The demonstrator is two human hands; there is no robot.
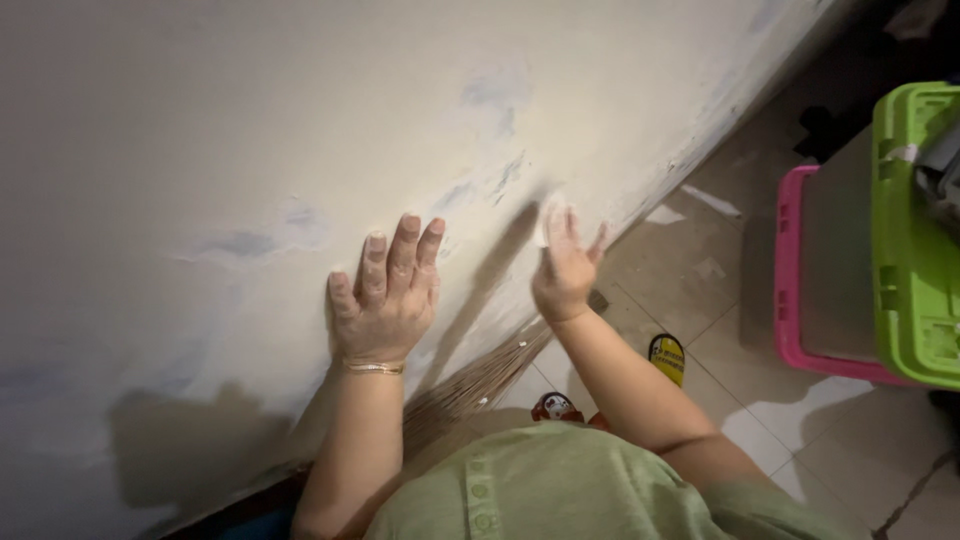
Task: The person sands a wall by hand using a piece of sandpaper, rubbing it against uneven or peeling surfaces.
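The left hand (385, 295) lay flat, fingers spread, on the patchy painted wall (200, 130); the right hand (565, 268) pressed a small pale pad (553, 215) against it, just to the right

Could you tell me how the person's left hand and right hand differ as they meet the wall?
The left hand lies flat on the wall, fingers spread; the right hand is motion-blurred with something small and pale at its fingertips. The left wrist wears a thin gold bracelet; the right wrist is bare. Both are dusted white.
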